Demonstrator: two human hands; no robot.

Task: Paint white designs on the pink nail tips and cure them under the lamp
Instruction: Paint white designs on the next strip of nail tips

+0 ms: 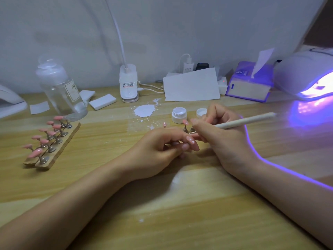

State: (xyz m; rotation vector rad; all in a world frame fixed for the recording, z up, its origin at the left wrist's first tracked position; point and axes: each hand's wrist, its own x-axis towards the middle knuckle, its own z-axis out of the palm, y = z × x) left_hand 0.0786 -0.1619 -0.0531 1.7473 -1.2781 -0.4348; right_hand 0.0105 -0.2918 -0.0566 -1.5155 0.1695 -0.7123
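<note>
Pink nail tips on small metal stands fill the long wooden holder strips [59,148] at the left of the pale wooden table [180,213]; about ten tips [35,153] can be counted there, in two rows. One more pink nail tip [185,122] stands on its own metal stand at the table's middle, just in front of the small open white jar [178,114], with the jar's one white lid [201,112] lying beside it. The right hand [221,139] pinches one slim white brush handle [246,120] between thumb and fingers, its working end down by that tip; the brush point itself is hidden. The left hand [162,150] rests on the table with fingers curled, pressed against a stand base; exactly what it holds cannot be told. At the far right one white curing lamp [306,74] glows violet. One clear bottle [61,87] stands behind the holder.
</note>
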